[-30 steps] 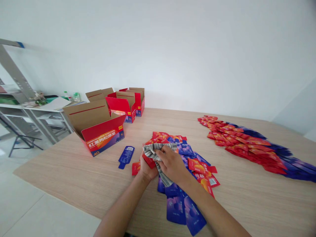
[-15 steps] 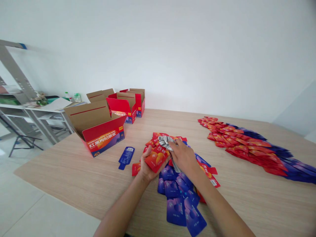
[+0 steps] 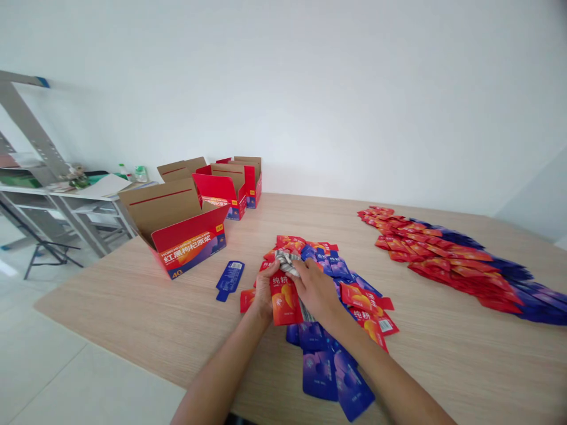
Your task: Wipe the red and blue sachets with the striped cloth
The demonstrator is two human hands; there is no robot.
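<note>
My left hand (image 3: 266, 289) is closed around a red pouch (image 3: 284, 301) with orange fruit printed on it. The pouch hangs with its printed face toward me. A striped grey-and-white cloth (image 3: 287, 261) is bunched in my right hand (image 3: 315, 289), whose fingers press it against the pouch's top edge. Beneath both hands spreads a loose pile of pouches, with blue pouches (image 3: 319, 375) toward me and red pouches (image 3: 370, 316) to the right. A single blue pouch (image 3: 230, 278) lies apart, left of the pile.
An open red carton (image 3: 190, 251) stands on the wooden table (image 3: 146, 330) at the left, with several more cartons (image 3: 228, 189) behind it. Overlapping red and blue pouches form a long row (image 3: 452, 260) at the right. A side desk (image 3: 95, 195) and a folding stool (image 3: 48, 251) are beyond the table's left edge.
The red pouch has gone from tilted to nearly upright. My right hand and the cloth have shifted left to its top edge, and my left hand has closed in around its side.
</note>
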